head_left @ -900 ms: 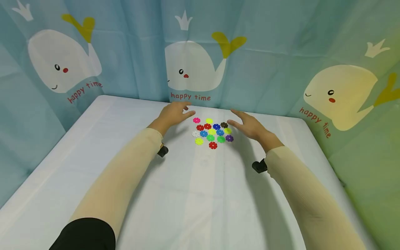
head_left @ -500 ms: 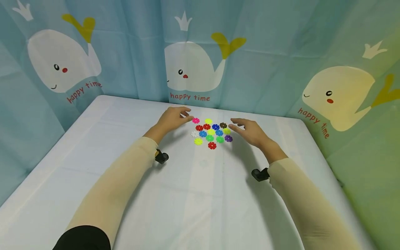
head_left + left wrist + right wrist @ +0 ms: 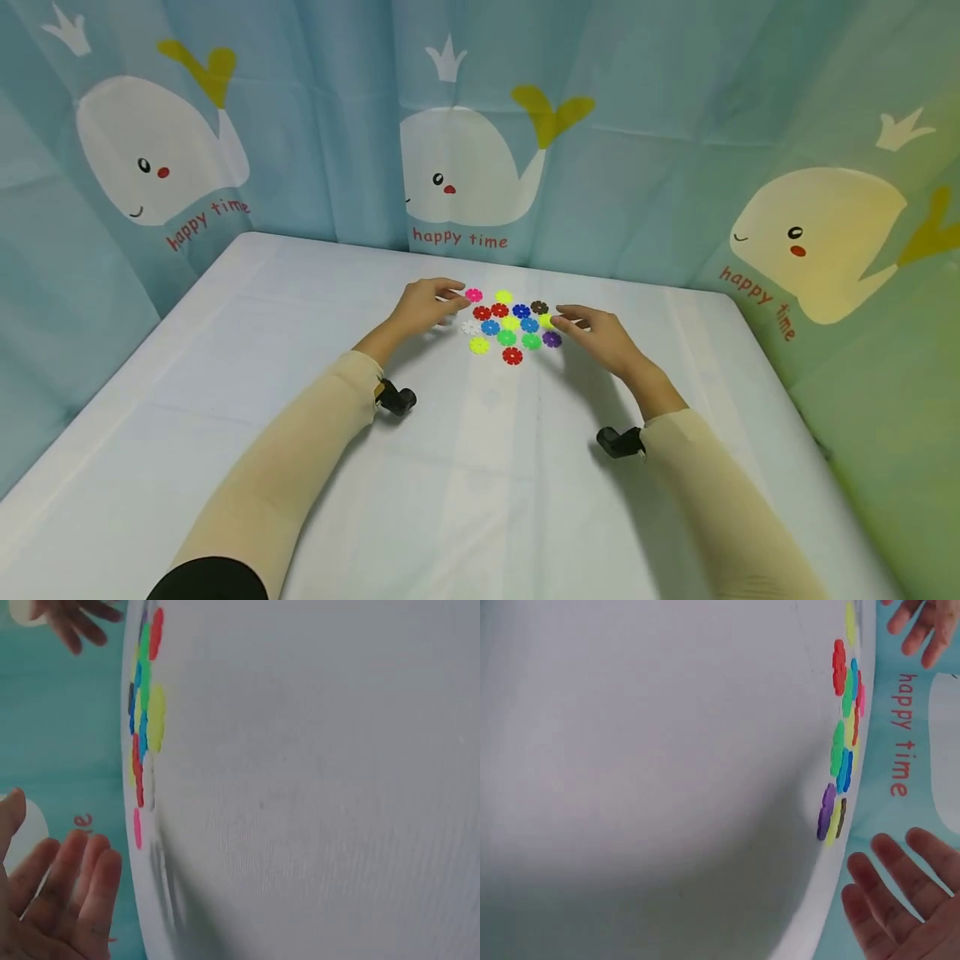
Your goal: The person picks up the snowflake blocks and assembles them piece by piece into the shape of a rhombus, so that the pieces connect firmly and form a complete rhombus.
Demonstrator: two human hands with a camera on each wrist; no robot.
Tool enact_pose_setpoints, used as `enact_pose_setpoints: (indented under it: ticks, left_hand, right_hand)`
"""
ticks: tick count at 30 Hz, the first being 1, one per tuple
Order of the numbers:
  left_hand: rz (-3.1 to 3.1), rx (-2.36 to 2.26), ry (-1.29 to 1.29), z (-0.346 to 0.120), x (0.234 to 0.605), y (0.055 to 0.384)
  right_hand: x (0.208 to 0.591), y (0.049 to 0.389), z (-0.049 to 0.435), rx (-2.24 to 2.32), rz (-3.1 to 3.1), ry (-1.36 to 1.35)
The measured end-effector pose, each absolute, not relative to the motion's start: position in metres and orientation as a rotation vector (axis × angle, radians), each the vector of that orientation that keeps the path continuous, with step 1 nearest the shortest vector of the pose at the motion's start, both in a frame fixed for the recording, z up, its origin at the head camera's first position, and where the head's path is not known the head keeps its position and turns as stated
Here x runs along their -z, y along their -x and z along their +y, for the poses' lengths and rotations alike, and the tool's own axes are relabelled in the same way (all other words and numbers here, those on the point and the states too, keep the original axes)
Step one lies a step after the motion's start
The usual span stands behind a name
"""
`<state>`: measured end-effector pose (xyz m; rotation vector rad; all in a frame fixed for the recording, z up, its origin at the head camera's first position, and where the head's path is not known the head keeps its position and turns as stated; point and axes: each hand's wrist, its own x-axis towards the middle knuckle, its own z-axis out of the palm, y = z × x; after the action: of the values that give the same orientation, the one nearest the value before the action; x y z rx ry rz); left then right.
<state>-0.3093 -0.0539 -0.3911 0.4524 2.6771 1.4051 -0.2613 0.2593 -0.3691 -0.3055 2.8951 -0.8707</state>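
Observation:
Several flat, notched plastic discs in many colours lie in a loose cluster on the white table. My left hand (image 3: pixel 423 310) hovers at the cluster's left side, fingers relaxed and holding nothing. Nearest to it are the pink disc (image 3: pixel 474 295) and the white disc (image 3: pixel 469 327). On the opposite side my right hand (image 3: pixel 603 335), also holding nothing, reaches toward the cluster with its fingers loosely extended. Its thumb partly covers a yellow disc (image 3: pixel 546 320) in the head view; the purple disc (image 3: pixel 552 339) is close by. Both wrist views show spread fingers apart from the discs.
A white cloth covers the table (image 3: pixel 480 500). Blue-green curtains (image 3: pixel 637 200) printed with whales stand behind the table and along its sides. Each wrist wears a small black camera, the left camera (image 3: pixel 397 400) and the right camera (image 3: pixel 619 442).
Both hands have come down and slightly nearer to me, one on each side of the cluster. The discs keep their arrangement. The head view has tilted a little.

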Motion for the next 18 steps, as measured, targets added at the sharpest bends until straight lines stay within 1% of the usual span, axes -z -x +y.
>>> enact_pose_setpoints:
  ticks: [4,18]
  left_hand:
    - [2.621,-1.457,-0.387,-0.051,0.395,0.31]
    - [2.593,-1.392,-0.293,-0.041,0.409,0.313]
  right_hand:
    - [0.376,0.259,0.259,0.857,2.906,0.284]
    - [0.388,0.258,0.264,0.922,2.877,0.172]
